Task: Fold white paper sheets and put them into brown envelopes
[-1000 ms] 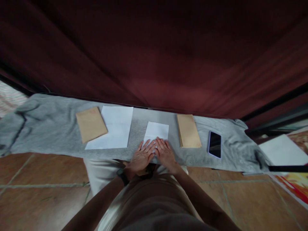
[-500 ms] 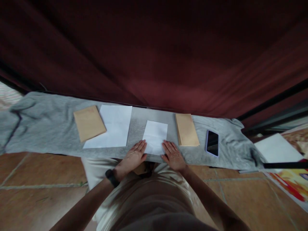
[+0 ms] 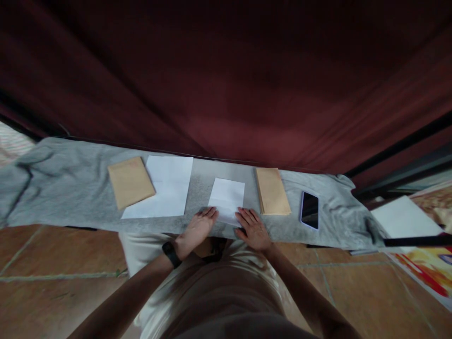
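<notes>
A small folded white sheet of paper [image 3: 228,192] lies on the grey cloth in front of me. Its near part is in shadow, with a crease line across it, and looks slightly raised. My left hand [image 3: 199,228] has its fingers bent at the sheet's near left corner. At the near right corner, my right hand [image 3: 254,230] holds the edge, fingertips on top and thumb lower down. What lies beneath the fingertips is hidden. To the left, a larger white sheet [image 3: 171,183] lies partly under a brown envelope [image 3: 131,182]. A stack of brown envelopes [image 3: 273,190] lies right of the small sheet.
A phone [image 3: 310,210] in a light purple case lies to the right on the grey cloth [image 3: 67,183]. Behind the narrow surface hangs a dark red curtain [image 3: 226,94]. White paper [image 3: 406,217] and a colourful printed sheet [image 3: 429,268] are at the far right, near dark bars.
The near part of the small sheet has gone from flat and bright to shaded and slightly raised. My left hand's fingers have bent inward at its corner. My right hand has barely moved.
</notes>
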A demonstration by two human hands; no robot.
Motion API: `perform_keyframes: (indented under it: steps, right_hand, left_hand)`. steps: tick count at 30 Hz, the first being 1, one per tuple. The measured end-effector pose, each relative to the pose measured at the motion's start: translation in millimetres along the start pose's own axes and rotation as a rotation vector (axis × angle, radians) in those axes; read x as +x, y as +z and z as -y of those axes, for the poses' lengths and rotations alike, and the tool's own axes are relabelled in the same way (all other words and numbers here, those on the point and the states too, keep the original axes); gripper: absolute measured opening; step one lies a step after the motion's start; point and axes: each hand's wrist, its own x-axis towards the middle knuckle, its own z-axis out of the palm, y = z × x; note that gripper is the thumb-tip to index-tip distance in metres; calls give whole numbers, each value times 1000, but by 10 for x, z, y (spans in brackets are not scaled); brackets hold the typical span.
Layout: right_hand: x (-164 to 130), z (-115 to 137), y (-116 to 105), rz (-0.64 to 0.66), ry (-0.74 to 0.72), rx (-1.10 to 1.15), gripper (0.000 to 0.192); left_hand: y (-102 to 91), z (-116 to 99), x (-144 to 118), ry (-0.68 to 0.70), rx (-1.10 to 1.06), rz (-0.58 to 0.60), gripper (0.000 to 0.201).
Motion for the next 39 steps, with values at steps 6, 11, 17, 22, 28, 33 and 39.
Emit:
perform_keyframes:
  steps: [6,11,17,22,28,33,39]
  right_hand:
    - [23,-141,44,-69,27,210,45]
    - [53,-171,16,-62,69,324,36]
    - [129,-185,15,-94,138,322,31]
    - [114,-231,25,-71,99,353,31]
    - [177,-215,39,-88,174,294,23]
    - [348,-170,80,-70,353,166,29]
    - [580,-104,38,13,559,37,37]
  left_hand:
    - [-62,-19,-128,4,-210,-57,33]
    - [216,258,-155,-50,-407,-245,32]
    - [348,518,3,-20,-516,-288,31]
    - [364,465,-19,42,-465,-230,34]
    - [342,437,-64,-24,-643,-299,20]
    - [318,333,59,-326,-709,-397,24]
    - [224,219,332,-597,-636,-347,28]
